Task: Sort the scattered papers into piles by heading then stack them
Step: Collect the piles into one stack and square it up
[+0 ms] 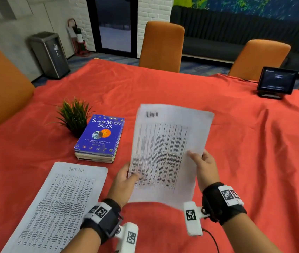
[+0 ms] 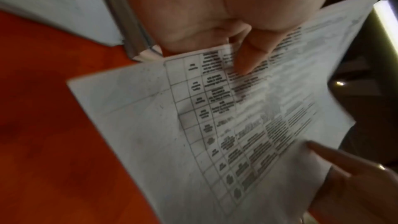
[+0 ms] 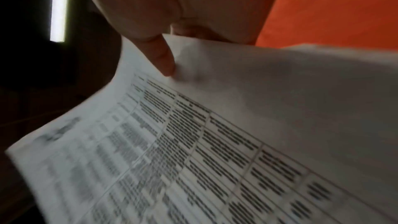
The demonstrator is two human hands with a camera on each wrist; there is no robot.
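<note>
I hold a bundle of printed table sheets (image 1: 168,148) above the red tablecloth, its handwritten heading blurred. My left hand (image 1: 126,178) grips the bundle's lower left edge, thumb on top. My right hand (image 1: 202,161) pinches the right edge. The left wrist view shows the sheets (image 2: 215,125) under my left thumb (image 2: 249,57). The right wrist view shows my right thumb (image 3: 163,60) pressing on the sheets (image 3: 193,142). A pile headed "Task List" (image 1: 61,203) lies flat at the lower left.
A blue book, "Sun & Moon Signs" (image 1: 101,134), tops a small stack beside a potted plant (image 1: 74,115). A tablet on a stand (image 1: 276,82) sits at the far right of the table (image 1: 254,143). Orange chairs (image 1: 161,46) ring the table.
</note>
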